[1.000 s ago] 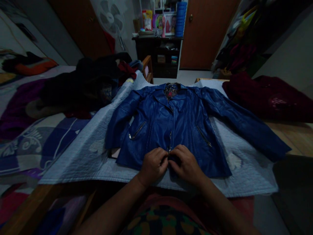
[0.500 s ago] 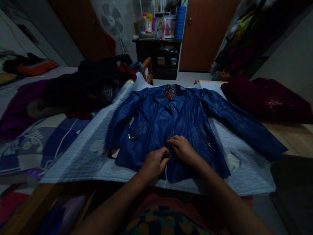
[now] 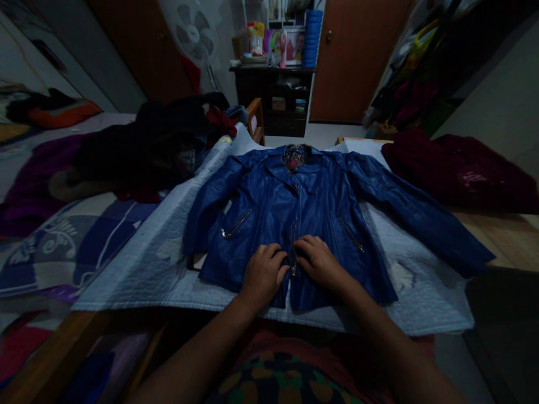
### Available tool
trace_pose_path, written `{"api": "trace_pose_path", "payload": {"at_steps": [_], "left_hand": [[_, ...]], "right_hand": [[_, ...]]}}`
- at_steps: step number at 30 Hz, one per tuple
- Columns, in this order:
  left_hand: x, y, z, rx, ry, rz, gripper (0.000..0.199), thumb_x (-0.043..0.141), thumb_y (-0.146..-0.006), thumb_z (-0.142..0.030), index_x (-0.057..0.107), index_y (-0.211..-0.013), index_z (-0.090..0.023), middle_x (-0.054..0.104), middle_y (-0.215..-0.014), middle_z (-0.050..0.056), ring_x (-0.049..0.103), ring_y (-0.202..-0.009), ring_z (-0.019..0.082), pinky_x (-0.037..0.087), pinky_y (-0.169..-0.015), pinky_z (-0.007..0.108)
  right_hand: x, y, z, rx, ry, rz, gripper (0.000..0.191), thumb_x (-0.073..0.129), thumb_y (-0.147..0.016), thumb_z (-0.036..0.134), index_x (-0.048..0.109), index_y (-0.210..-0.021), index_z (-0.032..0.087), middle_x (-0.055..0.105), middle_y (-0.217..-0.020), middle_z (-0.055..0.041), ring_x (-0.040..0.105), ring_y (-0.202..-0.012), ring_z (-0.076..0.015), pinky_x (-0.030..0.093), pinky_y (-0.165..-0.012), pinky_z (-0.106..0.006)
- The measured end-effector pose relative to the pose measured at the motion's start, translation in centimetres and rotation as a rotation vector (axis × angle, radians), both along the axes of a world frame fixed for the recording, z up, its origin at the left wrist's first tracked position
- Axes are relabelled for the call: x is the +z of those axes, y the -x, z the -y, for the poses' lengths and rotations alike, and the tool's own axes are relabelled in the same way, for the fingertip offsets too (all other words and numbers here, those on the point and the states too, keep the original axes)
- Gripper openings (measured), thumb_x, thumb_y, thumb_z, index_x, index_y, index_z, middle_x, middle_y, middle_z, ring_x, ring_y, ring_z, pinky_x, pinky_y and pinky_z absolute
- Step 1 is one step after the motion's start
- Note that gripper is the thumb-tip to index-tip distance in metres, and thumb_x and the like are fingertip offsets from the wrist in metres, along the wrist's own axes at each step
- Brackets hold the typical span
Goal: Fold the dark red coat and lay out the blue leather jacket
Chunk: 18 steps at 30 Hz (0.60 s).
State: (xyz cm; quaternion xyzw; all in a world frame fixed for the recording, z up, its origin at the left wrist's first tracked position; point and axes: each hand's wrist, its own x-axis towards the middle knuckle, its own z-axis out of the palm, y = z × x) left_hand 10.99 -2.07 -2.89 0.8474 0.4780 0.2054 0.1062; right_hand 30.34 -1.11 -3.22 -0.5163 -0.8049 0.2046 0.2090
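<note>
A blue leather jacket (image 3: 273,191) lies front up on a light blue quilted cloth (image 3: 168,280), its sleeves spread to both sides. Near its lower front, the metal zipper pull (image 3: 293,271) shows between my hands. My left hand (image 3: 265,275) rests on the jacket just left of the zipper, its fingers bent and pressed on the front edge. On the other side of the zipper, my right hand (image 3: 318,261) has its curled fingers on the opposite front edge.
Piled dark clothes (image 3: 138,146) lie at the left. A folded maroon garment (image 3: 463,171) is at the right. Farther back stand a wooden chair (image 3: 256,120), a white fan (image 3: 193,36) and a dark shelf unit (image 3: 269,101).
My left hand has shifted up slightly and its thumb and finger have come off the zipper pull, which now shows. My right hand has moved slightly right and down.
</note>
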Motion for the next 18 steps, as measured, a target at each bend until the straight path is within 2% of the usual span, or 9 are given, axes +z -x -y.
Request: {"api": "trace_pose_path", "payload": {"at_steps": [3,8,15,18], "left_hand": [[-0.7,0.2,-0.3,-0.035,0.006,0.070,0.018,0.064,-0.084,-0.022,0.068,-0.102,-0.022,0.059,-0.113,0.007,0.049,-0.103,0.024,0.046,-0.088,0.039],[-1.3,-0.1,-0.2,-0.098,-0.009,0.071,0.018,0.059,-0.087,-0.021,0.071,-0.100,-0.026,0.061,-0.116,0.006,0.047,-0.105,0.024,0.045,-0.087,0.041],[-0.7,-0.2,0.1,-0.081,0.110,0.073,0.028,0.067,-0.080,-0.029,0.067,-0.108,-0.025,0.061,-0.119,0.005,0.045,-0.109,0.026,0.043,-0.090,0.043],[-0.8,-0.1,0.2,-0.061,0.134,0.068,0.032,0.067,-0.079,-0.029,0.065,-0.110,-0.025,0.059,-0.122,0.004,0.044,-0.112,0.027,0.041,-0.092,0.043]], "right_hand": [[0.1,-0.1,0.4,0.008,0.010,0.002,0.020,0.058,-0.087,0.018,0.063,-0.106,0.022,0.058,-0.110,-0.0059,0.049,-0.100,-0.0199,0.040,-0.087,-0.037],[0.4,-0.2,0.7,0.010,0.030,0.021,0.006,0.063,-0.082,0.014,0.061,-0.084,0.020,0.058,-0.105,-0.0043,0.049,-0.099,-0.0203,0.039,-0.085,-0.036],[1.4,-0.6,0.9,0.103,0.108,0.105,0.017,0.066,-0.080,0.015,0.061,-0.095,0.020,0.054,-0.110,-0.0057,0.045,-0.104,-0.0210,0.036,-0.087,-0.034],[2.0,-0.4,1.1,0.113,0.098,0.174,0.009,0.064,-0.083,0.018,0.060,-0.090,0.019,0.054,-0.107,-0.0054,0.045,-0.100,-0.0203,0.035,-0.083,-0.032]]}}
